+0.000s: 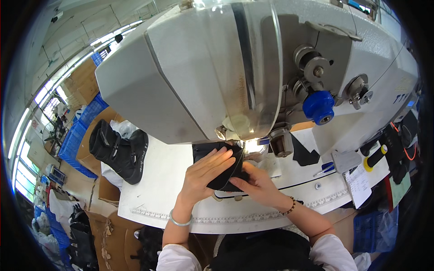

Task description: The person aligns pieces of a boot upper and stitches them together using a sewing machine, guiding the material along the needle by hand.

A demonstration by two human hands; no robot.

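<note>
A large grey-white sewing machine (pixel 253 63) fills the upper middle of the view. Under its head, lit by a small lamp, lies a black fabric piece (pixel 222 168) on the white table (pixel 158 180). My left hand (pixel 205 174) rests flat on the piece's left side, fingers spread toward the needle. My right hand (pixel 255 180) grips its lower right edge just below the presser foot. A bangle is on my left wrist, a bead bracelet on my right.
A finished black boot (pixel 120 151) lies at the table's left end. Black cut pieces (pixel 304 153), a blue-handled tool (pixel 326 168), a paper slip (pixel 359 180) and a yellow-tipped handle (pixel 375 157) lie at right. Blue crates (pixel 83 126) and cardboard boxes stand at left.
</note>
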